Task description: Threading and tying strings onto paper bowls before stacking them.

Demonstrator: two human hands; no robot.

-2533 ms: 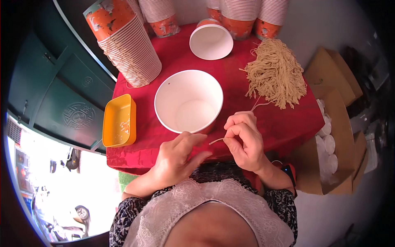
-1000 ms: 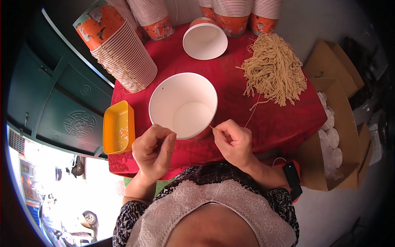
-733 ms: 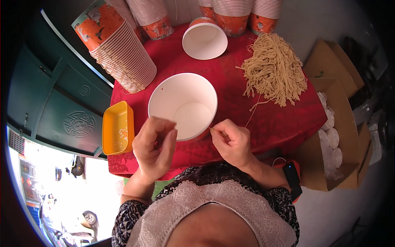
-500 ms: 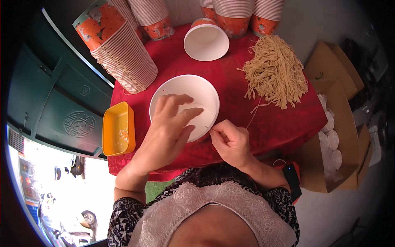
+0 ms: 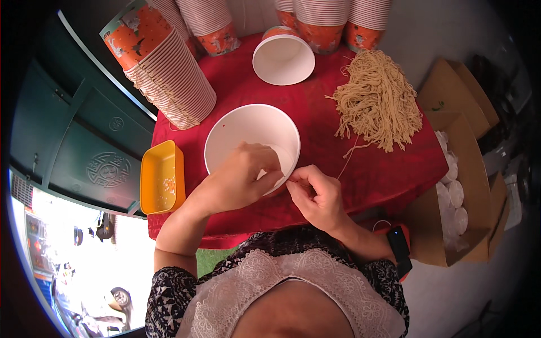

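Observation:
A paper bucket (image 5: 225, 129), white inside, stands mouth up in front of me near the table's front edge. My left hand (image 5: 239, 174) reaches over its near side; the thumb and fingers close together at the inner right wall, and what they pinch is hidden. Outside the rim, opposite those fingertips, my right hand (image 5: 316, 194) pinches a thin beige string (image 5: 347, 160), mostly covered by the hand. This string leads back toward a heap of beige strings (image 5: 376, 101) at the right.
Stacked orange-patterned buckets (image 5: 174, 79) lean at the left, with more stacks behind. A single bucket (image 5: 283, 61) lies tipped at the back. At the left edge sits a yellow tray (image 5: 163, 197) with small bits inside. An open carton (image 5: 434, 236) stands right of the red-covered table (image 5: 389, 174).
My left hand has lowered, its spread fingers closing together at the bucket's inner right wall. My right hand stays at the outside of the rim, almost still.

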